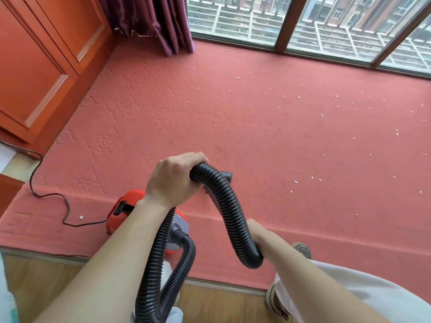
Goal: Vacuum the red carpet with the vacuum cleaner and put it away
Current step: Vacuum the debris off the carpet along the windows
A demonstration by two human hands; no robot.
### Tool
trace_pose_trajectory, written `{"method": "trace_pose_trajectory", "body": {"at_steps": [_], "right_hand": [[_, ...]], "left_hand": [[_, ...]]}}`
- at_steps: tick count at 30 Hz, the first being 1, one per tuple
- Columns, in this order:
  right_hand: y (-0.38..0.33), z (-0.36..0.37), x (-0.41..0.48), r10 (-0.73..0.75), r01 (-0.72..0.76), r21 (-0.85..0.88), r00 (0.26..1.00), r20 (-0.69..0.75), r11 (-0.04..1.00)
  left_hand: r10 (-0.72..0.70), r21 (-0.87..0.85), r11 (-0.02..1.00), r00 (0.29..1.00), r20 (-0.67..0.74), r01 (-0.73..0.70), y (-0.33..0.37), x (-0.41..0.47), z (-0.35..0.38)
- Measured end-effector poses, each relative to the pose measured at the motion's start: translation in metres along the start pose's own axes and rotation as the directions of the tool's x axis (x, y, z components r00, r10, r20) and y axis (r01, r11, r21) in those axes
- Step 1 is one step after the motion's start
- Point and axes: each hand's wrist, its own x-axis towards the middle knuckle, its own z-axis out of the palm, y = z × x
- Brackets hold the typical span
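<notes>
A red carpet (245, 117) covers a raised platform below the window, and small white scraps lie scattered over its right half. A small red vacuum cleaner (121, 207) sits on the carpeted lower step. Its black ribbed hose (229, 210) loops up from the body. My left hand (173, 177) grips the hose near its nozzle end, and the dark nozzle (227, 174) points down at the carpet. My right hand (257, 234) holds the hose lower down, mostly hidden behind it.
An orange wooden cabinet (39, 66) stands at the left, with a purple curtain (149, 19) beside it. The black power cord (53, 197) trails left from the vacuum. A large window (326, 26) runs along the back. Wooden floor (221, 304) lies below the step.
</notes>
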Motion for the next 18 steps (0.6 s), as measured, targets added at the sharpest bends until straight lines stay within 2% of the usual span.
{"method": "trace_pose_trajectory", "body": {"at_steps": [3,6,9,18], "right_hand": [[-0.019,-0.01,0.015,-0.002,0.004,0.086,1.0,-0.021,0.996],[-0.034,-0.025,0.022,-0.014,0.014,0.041,1.0,-0.002,0.999],[-0.043,-0.038,0.03,-0.014,0.015,0.033,1.0,-0.017,0.999],[-0.081,-0.04,0.05,-0.006,0.008,0.156,1.0,-0.011,0.988]], "left_hand": [[-0.049,0.001,0.999,0.996,-0.078,0.049,-0.004,0.003,-0.006],[-0.073,0.019,0.997,0.987,-0.144,0.077,-0.005,0.006,-0.007],[-0.105,0.034,0.993,0.98,-0.166,0.112,-0.005,0.008,-0.005],[-0.228,0.084,0.964,0.945,-0.233,0.253,-0.018,0.003,-0.01]]}}
